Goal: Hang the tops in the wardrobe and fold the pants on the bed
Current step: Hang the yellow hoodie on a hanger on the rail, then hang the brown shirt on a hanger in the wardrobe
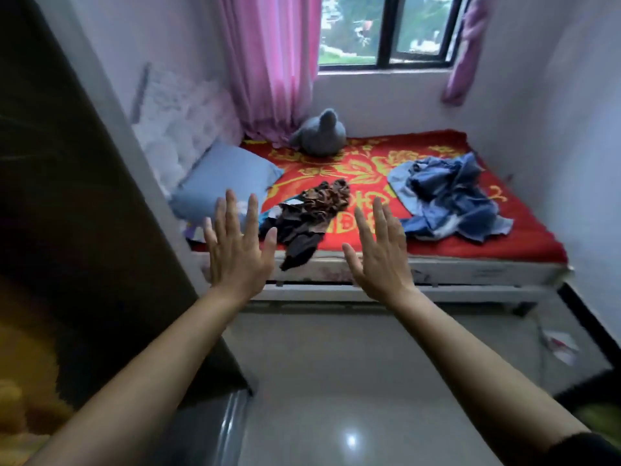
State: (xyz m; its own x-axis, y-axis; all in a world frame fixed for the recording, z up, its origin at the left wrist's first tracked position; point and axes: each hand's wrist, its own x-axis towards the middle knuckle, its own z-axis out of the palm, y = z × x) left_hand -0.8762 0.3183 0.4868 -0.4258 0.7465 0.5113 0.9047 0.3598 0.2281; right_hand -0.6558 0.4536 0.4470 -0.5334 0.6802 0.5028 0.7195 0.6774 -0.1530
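Right sleeve point(588, 448), seemingly black, blurred.

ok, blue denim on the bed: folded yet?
Not folded. The blue denim lies crumpled in a loose heap on the red blanket.

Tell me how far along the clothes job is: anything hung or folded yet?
Done: nothing visible. A brown patterned garment lies crumpled at the near edge of the bed, and a blue pile lies unfolded to its right. In hand: nothing; the left hand and right hand are both open, raised before the bed. Left: sorting both heaps, hanging tops, folding pants.
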